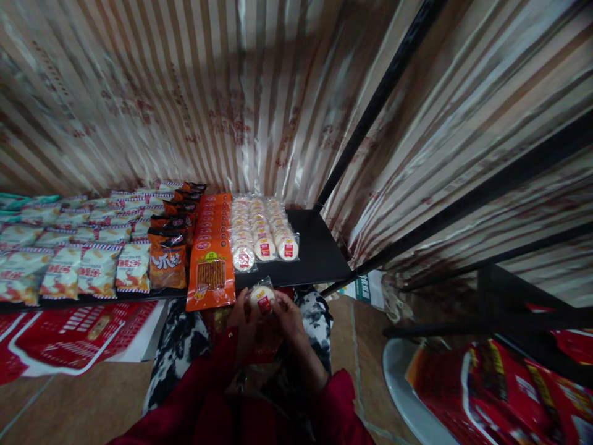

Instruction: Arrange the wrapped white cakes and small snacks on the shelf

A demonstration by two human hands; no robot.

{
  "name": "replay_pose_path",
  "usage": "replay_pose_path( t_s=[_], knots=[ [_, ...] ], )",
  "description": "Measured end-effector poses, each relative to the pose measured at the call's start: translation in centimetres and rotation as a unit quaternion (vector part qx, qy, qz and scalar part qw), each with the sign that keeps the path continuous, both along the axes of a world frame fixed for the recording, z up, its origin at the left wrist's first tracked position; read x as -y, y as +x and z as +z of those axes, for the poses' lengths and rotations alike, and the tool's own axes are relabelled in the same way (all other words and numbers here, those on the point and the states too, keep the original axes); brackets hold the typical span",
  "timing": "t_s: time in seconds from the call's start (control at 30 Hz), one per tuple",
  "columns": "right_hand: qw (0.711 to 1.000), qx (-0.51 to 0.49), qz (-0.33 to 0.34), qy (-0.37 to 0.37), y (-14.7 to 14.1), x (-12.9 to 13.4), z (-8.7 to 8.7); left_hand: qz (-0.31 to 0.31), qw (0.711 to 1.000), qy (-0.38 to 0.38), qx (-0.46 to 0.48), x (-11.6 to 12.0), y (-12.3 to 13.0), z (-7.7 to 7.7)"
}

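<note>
Over the person's lap, two red sleeves (194, 377) come forward and converge, and the forearms angle inward until the hands nearly meet. The left hand (241, 315) and the right hand (291, 318) share a wrapped snack (262, 298), a round pale disc in a clear packet with a red label. The grip is closed on both sides, fingers pinching the packet's left and right edges, and the snack is held just in front of the shelf (319, 238), between the knees of black-and-white trousers (178, 361). Something red shows in shadow below the hands; I cannot tell what it is.

Off to the right, a white basin (390, 361) curves around red packaging (504, 389), though I can't make out what that packaging holds. Under the shelf's left part sits more red packaging, a red bag (88, 334) with white lines.

On the shelf, an orange packet (210, 272) at the front has a clear window full of thin brown sticks, and others like it overlap behind. To its left stand brown-and-orange packets (167, 262), then pale packets (98, 272) with striped edges. To its right, wrapped discs (265, 238) run back in three rows. Behind everything hangs a striped curtain (259, 105).
</note>
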State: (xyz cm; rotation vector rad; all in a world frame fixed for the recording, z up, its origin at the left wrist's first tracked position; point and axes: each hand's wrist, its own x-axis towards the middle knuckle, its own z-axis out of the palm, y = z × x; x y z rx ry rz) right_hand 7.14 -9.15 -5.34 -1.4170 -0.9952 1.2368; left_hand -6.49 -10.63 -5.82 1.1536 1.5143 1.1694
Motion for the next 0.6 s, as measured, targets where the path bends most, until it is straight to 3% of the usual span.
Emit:
replay_pose_path(
  t_s=[0.27,0.4,0.6],
  knots=[
    [0.984,0.178,-0.001,0.023,1.2,-1.9,1.5,-0.044,0.997,0.043,0.038,-2.5,0.9,2.4],
    [0.981,0.192,-0.009,0.023,1.8,-3.7,2.0,-0.047,0.995,0.086,0.023,-4.1,1.6,2.0],
    [0.986,0.157,-0.032,0.046,2.1,-6.5,1.7,-0.034,0.995,0.092,-0.002,-6.3,2.5,0.9]
  ],
)
